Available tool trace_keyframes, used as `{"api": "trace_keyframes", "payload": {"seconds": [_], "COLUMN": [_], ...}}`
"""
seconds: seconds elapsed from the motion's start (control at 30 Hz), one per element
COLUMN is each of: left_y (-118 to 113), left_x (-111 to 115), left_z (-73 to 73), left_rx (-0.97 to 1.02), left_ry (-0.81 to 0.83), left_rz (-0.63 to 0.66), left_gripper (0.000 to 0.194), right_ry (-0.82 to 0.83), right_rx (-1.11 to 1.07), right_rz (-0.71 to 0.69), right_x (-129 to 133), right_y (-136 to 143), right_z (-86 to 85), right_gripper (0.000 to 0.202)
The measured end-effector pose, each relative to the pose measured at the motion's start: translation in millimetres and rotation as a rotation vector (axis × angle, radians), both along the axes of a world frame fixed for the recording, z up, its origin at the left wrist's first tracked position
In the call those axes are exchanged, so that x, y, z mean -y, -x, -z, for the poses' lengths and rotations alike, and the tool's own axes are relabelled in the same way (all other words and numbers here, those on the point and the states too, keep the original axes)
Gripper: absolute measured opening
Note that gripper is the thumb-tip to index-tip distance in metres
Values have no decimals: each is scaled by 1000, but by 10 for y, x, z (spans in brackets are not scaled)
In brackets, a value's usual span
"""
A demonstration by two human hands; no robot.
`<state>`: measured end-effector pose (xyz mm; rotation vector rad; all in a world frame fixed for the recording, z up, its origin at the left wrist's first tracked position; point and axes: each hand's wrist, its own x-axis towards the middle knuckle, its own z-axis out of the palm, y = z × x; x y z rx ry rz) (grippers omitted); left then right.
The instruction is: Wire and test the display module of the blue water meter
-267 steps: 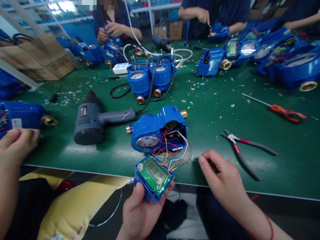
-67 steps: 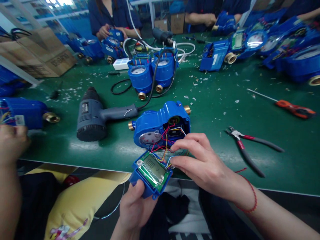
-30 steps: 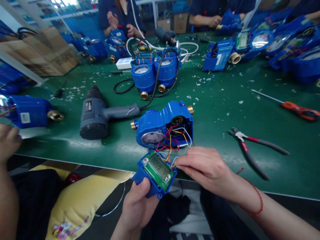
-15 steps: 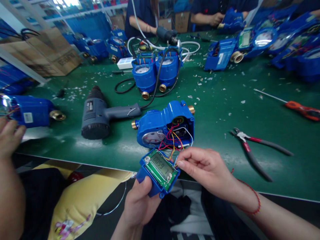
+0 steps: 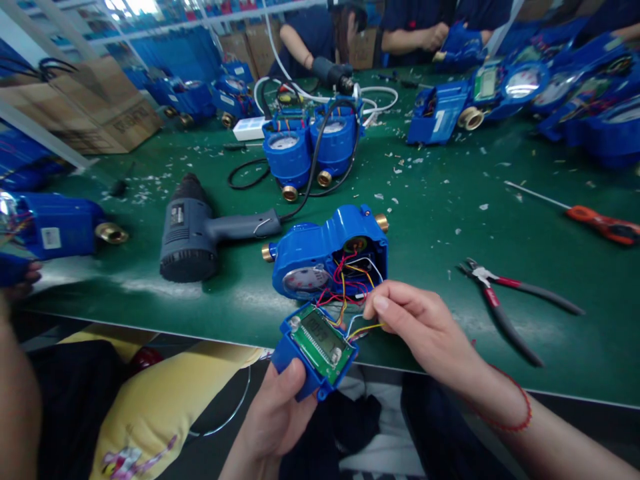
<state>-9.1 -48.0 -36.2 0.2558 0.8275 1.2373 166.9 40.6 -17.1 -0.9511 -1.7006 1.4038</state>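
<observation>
My left hand (image 5: 280, 410) grips a blue display housing (image 5: 295, 363) from below, thumb on its near side. A green circuit board with a small LCD screen (image 5: 319, 335) sits in the top of it. Behind it on the bench lies a blue water meter (image 5: 300, 243) with brass ends, its compartment open. Red, yellow and white wires (image 5: 343, 283) run from that compartment to the housing. My right hand (image 5: 420, 327) is closed in a pinch on thin wires (image 5: 363, 327) at the housing's right side; the wire ends are hidden by my fingers.
A grey heat gun (image 5: 193, 233) lies left of the meter. Cutting pliers (image 5: 493, 287) and an orange-handled screwdriver (image 5: 595, 220) lie to the right. Two blue meters (image 5: 287, 157) stand behind, more (image 5: 595, 100) at the back right. Co-workers sit across the bench (image 5: 425, 200) and at left.
My right hand has drawn slightly up and right, away from the housing, pulling a yellow and a white wire outward. My left hand holds the housing nearly where it was.
</observation>
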Motion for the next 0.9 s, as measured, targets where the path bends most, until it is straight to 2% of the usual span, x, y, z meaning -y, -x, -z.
{"api": "trace_keyframes", "payload": {"seconds": [0.17, 0.33, 0.4, 0.47, 0.53, 0.6, 0.63, 0.7, 0.8, 0.83, 0.9], "left_y": [6, 78, 156, 246, 325, 364, 361, 303, 123, 59, -46], "left_x": [14, -50, -63, -63, -52, -37, -30, -26, -84, -127, -243], "left_z": [24, 14, -16, -71, -144, -220, -254, -306, -333, -331, -317], "left_rx": [-142, -402, -543, -749, -1074, -1415, -1535, -1651, -1706, -1722, -1751], "left_ry": [38, -14, -3, 31, 73, 76, 48, -84, -390, -493, -655], "left_rz": [-67, -22, -1, 55, 90, 53, 12, -101, -250, -249, -165], "left_gripper": [62, 48, 50, 55, 61, 64, 65, 62, 39, 27, 11], "right_ry": [-248, -413, -449, -452, -420, -376, -349, -298, -236, -226, -225], "right_rx": [162, 283, 360, 386, 374, 346, 335, 319, 294, 282, 258], "right_rz": [-64, -66, -66, -73, -86, -96, -98, -98, -87, -81, -61], "right_x": [16, 29, 31, 35, 39, 44, 48, 60, 79, 84, 88], "right_y": [-138, -113, -98, -90, -87, -86, -85, -81, -72, -69, -63], "right_z": [-34, 78, 116, 137, 144, 144, 143, 141, 136, 134, 132], "right_gripper": [10, 14, 13, 12, 13, 14, 15, 14, 12, 12, 11]}}
